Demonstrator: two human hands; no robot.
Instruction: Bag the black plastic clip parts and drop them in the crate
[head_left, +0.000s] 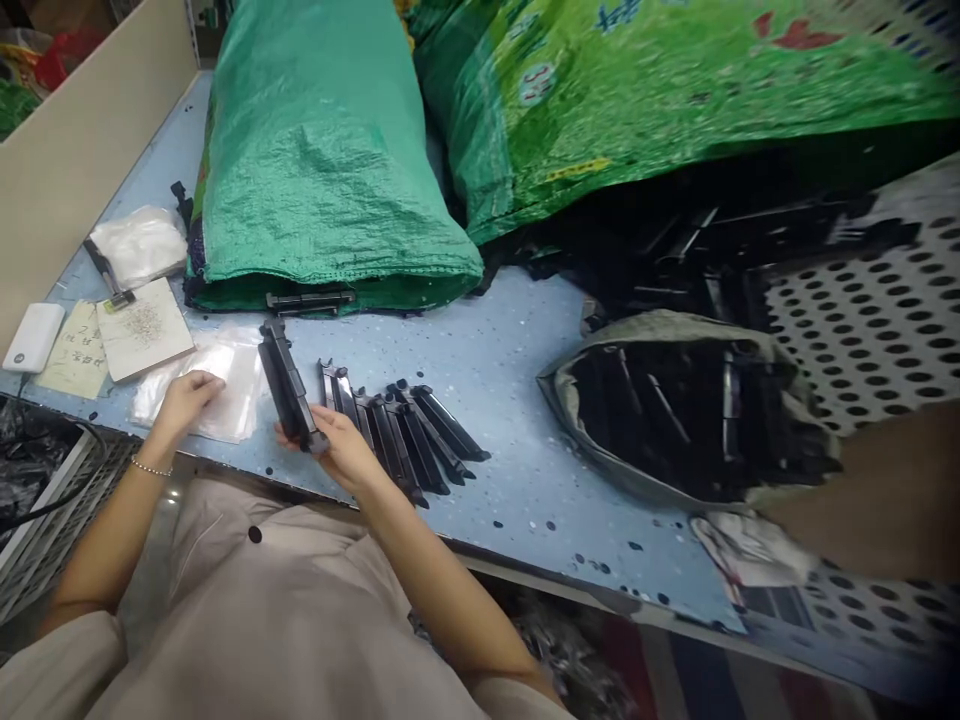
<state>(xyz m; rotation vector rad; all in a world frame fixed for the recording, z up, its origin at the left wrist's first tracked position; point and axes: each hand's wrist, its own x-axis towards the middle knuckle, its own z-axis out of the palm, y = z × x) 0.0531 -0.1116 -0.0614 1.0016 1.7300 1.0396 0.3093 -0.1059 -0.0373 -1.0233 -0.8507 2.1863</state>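
Observation:
My right hand (341, 445) is closed round the lower end of a couple of long black plastic parts (289, 385), held tilted over the table's front edge. My left hand (191, 400) has its fingers pinched together over a stack of clear plastic bags (236, 385); whether a bag is between the fingertips is too small to tell. Just right of my right hand, several similar black parts (409, 440) lie side by side in a slanted row on the blue speckled table (517, 350).
Behind stand a teal woven sack (322, 150) and a bright green sack (675, 90) with black parts spilling out. At right an open grey sack (570, 400) holds black parts, beside another person's arm (885, 490). Cardboard pad (146, 335), white device (34, 338) and more bags (141, 245) lie left.

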